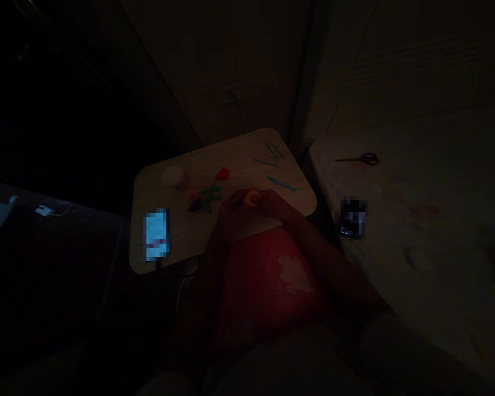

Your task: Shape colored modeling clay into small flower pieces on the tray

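Observation:
The picture is very dark. My left hand and my right hand meet above the near edge of a small light wooden table. Between their fingers is a curved orange piece of modelling clay, and both hands are closed on it. Finger details are hard to make out. Just left of my left hand lie several green clay pieces, with small pink and dark bits beside them. Behind these sits a red clay piece.
A pale-lidded tub stands at the table's back left. A lit phone lies front left, its cable hanging down. Blue tools lie at the right. Scissors and another phone rest on the pale surface rightward. A red cushion-like thing is below my arms.

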`<state>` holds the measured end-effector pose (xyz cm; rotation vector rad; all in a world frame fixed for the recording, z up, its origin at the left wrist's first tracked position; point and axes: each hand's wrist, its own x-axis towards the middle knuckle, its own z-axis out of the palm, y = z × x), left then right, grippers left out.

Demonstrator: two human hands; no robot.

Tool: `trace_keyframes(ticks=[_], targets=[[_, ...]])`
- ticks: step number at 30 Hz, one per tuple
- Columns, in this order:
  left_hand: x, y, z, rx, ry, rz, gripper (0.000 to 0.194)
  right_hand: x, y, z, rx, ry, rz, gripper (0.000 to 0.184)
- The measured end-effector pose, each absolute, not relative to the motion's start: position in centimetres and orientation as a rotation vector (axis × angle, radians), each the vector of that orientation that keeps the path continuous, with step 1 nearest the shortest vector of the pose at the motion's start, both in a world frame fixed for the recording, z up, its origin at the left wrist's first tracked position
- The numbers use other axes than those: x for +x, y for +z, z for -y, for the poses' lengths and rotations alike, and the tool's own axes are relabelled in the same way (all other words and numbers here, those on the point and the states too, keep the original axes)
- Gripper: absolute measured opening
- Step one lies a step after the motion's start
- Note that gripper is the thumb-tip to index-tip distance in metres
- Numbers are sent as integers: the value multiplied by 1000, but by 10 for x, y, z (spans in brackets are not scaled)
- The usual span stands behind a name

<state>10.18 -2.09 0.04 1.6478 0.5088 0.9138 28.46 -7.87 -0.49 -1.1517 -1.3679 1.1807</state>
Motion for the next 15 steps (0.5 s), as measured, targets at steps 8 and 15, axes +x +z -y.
trace_keyframes(ticks=[8, 15], targets=[[104, 10, 25, 1702, 879, -545, 49, 284, -2, 79, -1062, 1269, 1469, 77], [102, 13, 25, 1693, 889, -632, 50, 277, -9, 77, -1216, 1151, 1512, 73]])
